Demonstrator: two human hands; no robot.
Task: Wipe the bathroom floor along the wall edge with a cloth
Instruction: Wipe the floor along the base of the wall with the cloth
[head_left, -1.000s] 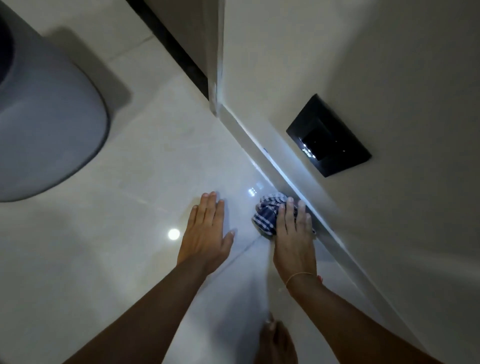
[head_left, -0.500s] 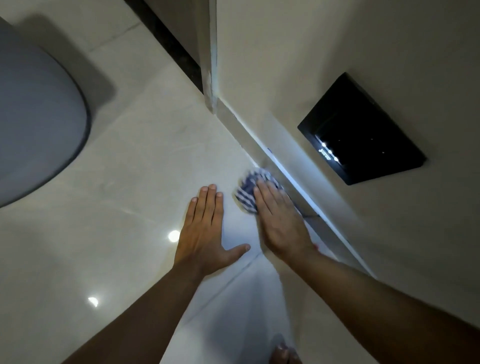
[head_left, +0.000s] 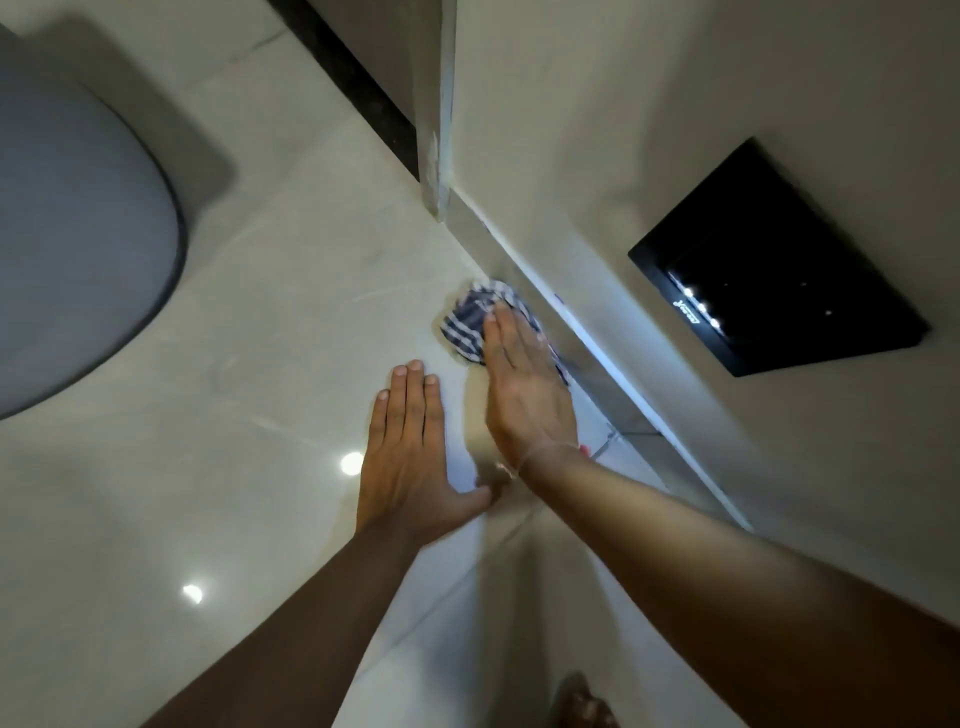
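Note:
A crumpled blue-and-white checked cloth (head_left: 470, 318) lies on the glossy pale floor tiles (head_left: 291, 322), right against the skirting of the wall (head_left: 587, 343). My right hand (head_left: 524, 389) presses flat on the cloth, fingers together, covering its near half. My left hand (head_left: 410, 452) rests palm down on the floor just left of it, fingers straight, thumb spread, holding nothing.
A grey toilet bowl (head_left: 72, 260) stands at the left. On the wall to the right sits a black panel (head_left: 774, 260) with small lights. A door frame corner (head_left: 436, 171) and dark threshold strip (head_left: 358, 88) lie ahead. Toes of a foot (head_left: 584, 704) show at the bottom.
My right hand has slid the cloth forward along the skirting, away from me. The left hand stays planted on the floor. The view has leaned closer to the wall.

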